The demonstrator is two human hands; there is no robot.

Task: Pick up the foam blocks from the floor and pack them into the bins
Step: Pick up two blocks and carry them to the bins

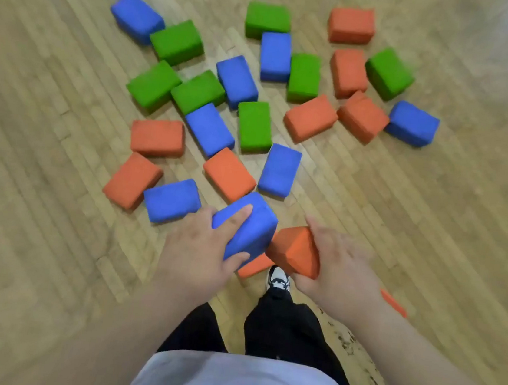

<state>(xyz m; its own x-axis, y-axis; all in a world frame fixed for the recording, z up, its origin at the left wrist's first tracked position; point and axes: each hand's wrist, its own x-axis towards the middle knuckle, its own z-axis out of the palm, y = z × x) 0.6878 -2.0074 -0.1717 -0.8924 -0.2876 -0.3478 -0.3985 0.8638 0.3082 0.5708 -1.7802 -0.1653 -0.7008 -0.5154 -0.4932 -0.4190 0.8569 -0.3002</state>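
A blue foam block (250, 223) is held in the left hand (198, 249), just beyond and to the left of the white-and-black shoe (279, 281). The fingers are spread wide. The index finger (237, 219) is laid along the block's upper face and the thumb is pressed against its near end.

An orange foam block (295, 251) is gripped in the right hand (339, 265), just beyond and to the right of the shoe. The fingers are curled round its underside. The two held blocks meet at one corner; whether they actually touch cannot be told.

A further orange block (254, 265) is seen on the wooden floor (47, 137) just left of the shoe, partly hidden beneath the held blue block. An orange edge (393, 303) is visible to the right of the shoe, behind the right forearm.

The remaining blocks (255, 127), blue, green and orange, are scattered flat on the floor beyond the shoe, and many are touching their neighbours. The nearest blue one (172, 200) is located beyond and well left of the shoe.

Black trousers (281, 331) are seen on the near side of the shoe.
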